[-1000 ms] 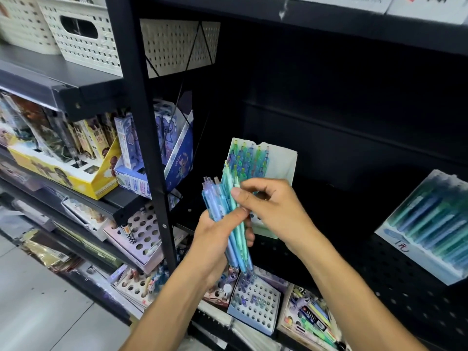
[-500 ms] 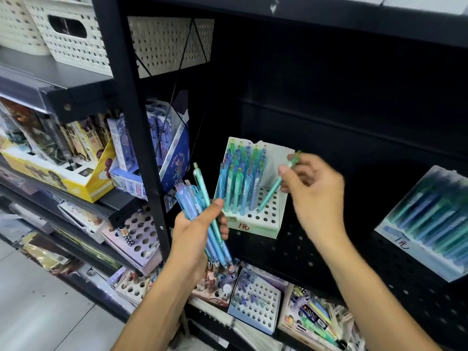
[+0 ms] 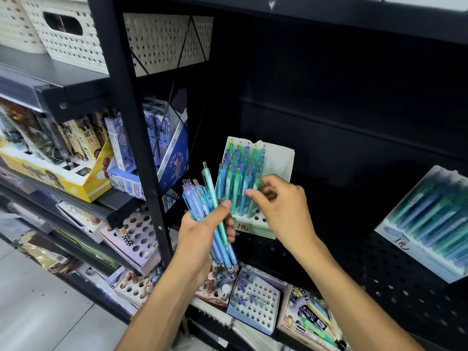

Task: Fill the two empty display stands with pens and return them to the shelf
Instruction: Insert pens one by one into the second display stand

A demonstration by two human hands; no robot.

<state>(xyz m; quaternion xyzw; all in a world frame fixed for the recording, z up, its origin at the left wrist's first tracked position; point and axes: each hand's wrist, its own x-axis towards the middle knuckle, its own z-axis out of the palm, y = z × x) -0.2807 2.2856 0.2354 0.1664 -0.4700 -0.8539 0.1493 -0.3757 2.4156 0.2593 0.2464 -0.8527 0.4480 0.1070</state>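
Bundle of blue and green pens [image 3: 215, 224] clamped in left hand [image 3: 202, 239], thumb across the front, one green pen [image 3: 211, 184] poking up above the rest. Just right of that grip, right hand [image 3: 281, 206], fingers loosely curled, thumb and forefinger close together, nothing plainly between them. Directly behind those fingertips, white display stand [image 3: 276, 160], part filled, front holes bare, on the black perforated shelf [image 3: 354, 262]. Farther right, second stand [image 3: 430, 224], full.

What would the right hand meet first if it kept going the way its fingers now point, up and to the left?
Probably the pens standing in the white display stand: the right hand has its fingertips right at them. Depth is unclear, so contact may exist already.
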